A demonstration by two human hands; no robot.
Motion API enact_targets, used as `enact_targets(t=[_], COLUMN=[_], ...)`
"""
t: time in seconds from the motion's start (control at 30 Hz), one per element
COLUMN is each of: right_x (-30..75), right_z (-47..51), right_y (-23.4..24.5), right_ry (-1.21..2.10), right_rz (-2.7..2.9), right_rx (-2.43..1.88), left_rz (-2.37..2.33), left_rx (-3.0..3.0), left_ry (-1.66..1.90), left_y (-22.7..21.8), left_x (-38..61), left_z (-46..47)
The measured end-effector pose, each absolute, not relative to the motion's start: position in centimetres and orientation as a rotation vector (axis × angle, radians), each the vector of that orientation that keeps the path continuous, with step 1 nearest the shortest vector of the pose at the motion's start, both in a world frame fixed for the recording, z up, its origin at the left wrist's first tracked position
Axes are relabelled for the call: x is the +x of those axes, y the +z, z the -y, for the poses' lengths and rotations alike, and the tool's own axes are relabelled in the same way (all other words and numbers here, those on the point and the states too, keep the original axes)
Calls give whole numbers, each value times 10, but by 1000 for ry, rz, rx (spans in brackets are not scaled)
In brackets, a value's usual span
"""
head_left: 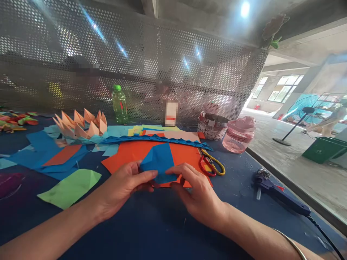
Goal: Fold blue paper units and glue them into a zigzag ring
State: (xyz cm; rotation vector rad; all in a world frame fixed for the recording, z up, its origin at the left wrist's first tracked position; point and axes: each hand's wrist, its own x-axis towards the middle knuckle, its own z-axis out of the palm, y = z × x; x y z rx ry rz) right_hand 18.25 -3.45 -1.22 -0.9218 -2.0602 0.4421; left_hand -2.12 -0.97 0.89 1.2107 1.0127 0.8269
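Observation:
A piece of blue paper (159, 159) with a folded corner is held up between my two hands, over a stack of orange paper (121, 155). My left hand (130, 178) pinches its left side, thumb on top. On the lower right edge, the fingers of my right hand (193, 184) are closed, with the thumb below. Behind the orange sheets lies a long strip of folded blue paper (151, 138) with a zigzag edge. A ring of peach folded paper points (81, 124) stands at the left back. Green paper (70, 187) lies left of my left hand.
Scissors (213, 162) with red and yellow handles lie right of the orange paper. Further right is a glue gun (282, 195) with a cord near the table edge. A pink container (238, 135), a patterned round basket (213, 126) and a green-capped bottle (119, 104) stand at the back.

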Motion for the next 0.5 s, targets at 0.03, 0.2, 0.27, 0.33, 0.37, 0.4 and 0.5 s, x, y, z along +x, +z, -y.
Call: enact_targets(t=[0.03, 0.2, 0.27, 0.33, 0.37, 0.4, 0.5], right_x=[184, 186, 185, 185, 185, 185, 185], right_z=[33, 29, 29, 28, 29, 29, 29], right_y=[-12, -14, -15, -16, -15, -15, -13], right_ry=[422, 348, 329, 327, 335, 350, 397], right_rz=[2063, 2096, 2113, 2122, 2122, 2117, 2099], right_rx=[-906, -860, -866, -875, -879, -889, -905], left_rz=[-1011, -1031, -1027, -1021, -1024, -1032, -1068], left_rx=[1225, 1259, 1255, 1256, 1264, 1276, 1305], left_ry=[812, 770, 772, 775, 777, 782, 796], left_y=[9, 5, 3, 2, 2, 3, 5], left_x=[-21, -20, -20, -21, -21, -21, -21], left_z=[10, 11, 10, 10, 9, 9, 10])
